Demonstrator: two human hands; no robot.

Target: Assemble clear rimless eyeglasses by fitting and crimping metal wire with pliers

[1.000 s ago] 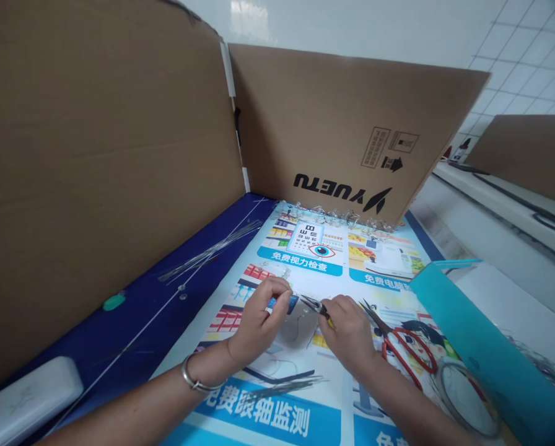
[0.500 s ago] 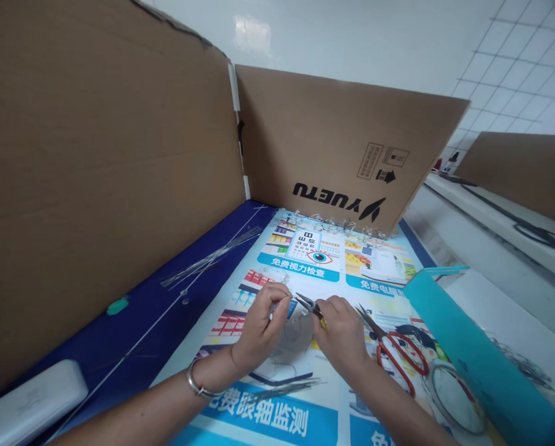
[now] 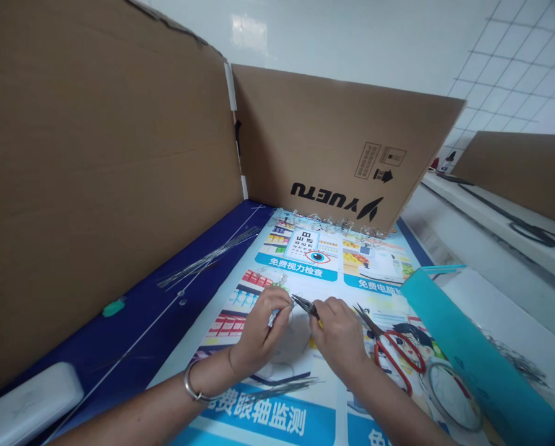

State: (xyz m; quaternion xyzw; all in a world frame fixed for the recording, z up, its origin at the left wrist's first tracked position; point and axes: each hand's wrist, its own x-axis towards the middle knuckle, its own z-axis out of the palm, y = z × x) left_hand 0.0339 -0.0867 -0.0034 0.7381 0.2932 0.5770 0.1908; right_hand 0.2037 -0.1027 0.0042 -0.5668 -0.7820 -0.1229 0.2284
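My right hand (image 3: 340, 331) is wrapped round a pair of pliers (image 3: 306, 305), whose dark, narrow jaws point left. Facing it, my left hand (image 3: 262, 325) is closed in a pinch on a fine wire, mostly hidden by the fingers. The plier tips meet the wire right at those fingertips. A thin curved strand shows faintly below, between the hands. Under my wrists lies a bundle of cut wires (image 3: 282, 389). Red-handled scissors (image 3: 401, 353) rest just right of my right hand, with a wire coil (image 3: 453, 396) beside them.
Cardboard panels (image 3: 342, 136) stand behind and at the left. Small clear pieces (image 3: 333, 222) line the back panel's foot. More wires (image 3: 207, 257) lie on the blue surface at left, near a white case (image 3: 36, 402). A teal box (image 3: 472, 347) holding wire pieces sits right.
The plier jaws have moved left against my left fingertips, where a gap showed before. The whole view has shifted slightly.
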